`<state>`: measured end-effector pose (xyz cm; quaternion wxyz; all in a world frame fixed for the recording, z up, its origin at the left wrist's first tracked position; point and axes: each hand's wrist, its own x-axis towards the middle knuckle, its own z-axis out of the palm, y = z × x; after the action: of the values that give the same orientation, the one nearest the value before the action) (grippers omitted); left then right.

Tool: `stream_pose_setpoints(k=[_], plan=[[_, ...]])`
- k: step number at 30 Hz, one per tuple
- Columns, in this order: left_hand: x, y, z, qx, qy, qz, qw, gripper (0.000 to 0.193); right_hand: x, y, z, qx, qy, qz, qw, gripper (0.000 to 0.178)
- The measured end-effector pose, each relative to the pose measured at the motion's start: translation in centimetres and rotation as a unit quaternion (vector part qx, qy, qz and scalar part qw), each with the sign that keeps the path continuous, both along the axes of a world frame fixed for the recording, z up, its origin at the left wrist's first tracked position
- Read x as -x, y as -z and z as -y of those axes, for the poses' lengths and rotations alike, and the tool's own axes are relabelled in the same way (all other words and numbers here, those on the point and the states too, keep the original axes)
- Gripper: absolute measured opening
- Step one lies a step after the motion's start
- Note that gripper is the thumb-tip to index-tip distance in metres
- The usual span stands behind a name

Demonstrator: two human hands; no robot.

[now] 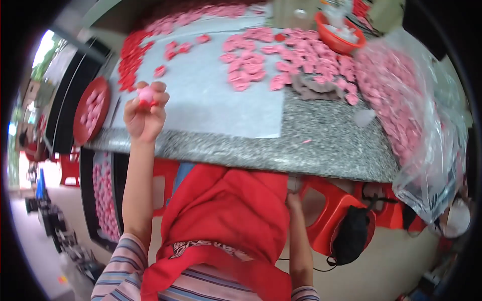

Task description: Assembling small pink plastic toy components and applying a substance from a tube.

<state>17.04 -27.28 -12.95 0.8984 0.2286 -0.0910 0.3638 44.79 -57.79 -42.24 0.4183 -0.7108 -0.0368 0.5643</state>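
My left hand (145, 113) is raised above the left part of a white sheet (201, 108). Its fingers curl around a small rounded piece, pink on top and red below (146, 95). My right hand (293, 199) hangs low beside the red apron (226, 200), just under the front edge of the table; its fingers are too hidden to read. On the sheet lie red flat pieces (131, 57) at the left, several pink-and-red pieces (173, 49) farther in, and many flat pink pieces (246, 67) toward the right.
A red round tray (103, 113) holding pink lumps stands left of the sheet. At right, a big clear bag (427, 155) bulges with pink pieces on the grey speckled table (331, 143). A grey cloth (316, 89) and an orange basket (324, 25) lie behind. Red stools (321, 210) stand below.
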Motion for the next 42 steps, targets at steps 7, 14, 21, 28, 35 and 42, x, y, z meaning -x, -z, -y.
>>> stream_pose_setpoints(k=[7,14,21,28,35,42], plan=[[21.7,3.4,2.5,0.022,-0.088,0.031,0.995,0.024,5.1,-6.6,0.1,-0.049,-0.013,0.088,0.995,0.031],[22.4,4.2,1.0,-0.002,-0.027,-0.014,1.000,0.026,4.0,-8.5,0.5,-0.172,-0.051,0.180,0.967,0.031],[11.3,2.8,0.8,0.055,-0.163,-0.078,0.982,0.046,2.3,-20.2,5.5,-0.186,-0.047,0.319,0.928,0.012],[-1.4,-6.0,5.5,0.039,0.047,0.031,0.998,0.040,3.9,-35.8,8.7,-0.300,-0.159,0.558,0.757,0.014],[-12.2,-12.8,1.6,-0.007,0.107,-0.010,0.994,0.038,6.9,-30.9,-5.2,-0.094,-0.443,0.371,0.811,0.029],[-20.4,-10.9,-3.8,0.067,0.122,-0.074,0.987,0.021,2.9,-10.5,-18.8,-0.204,-0.361,0.387,0.824,0.033]])
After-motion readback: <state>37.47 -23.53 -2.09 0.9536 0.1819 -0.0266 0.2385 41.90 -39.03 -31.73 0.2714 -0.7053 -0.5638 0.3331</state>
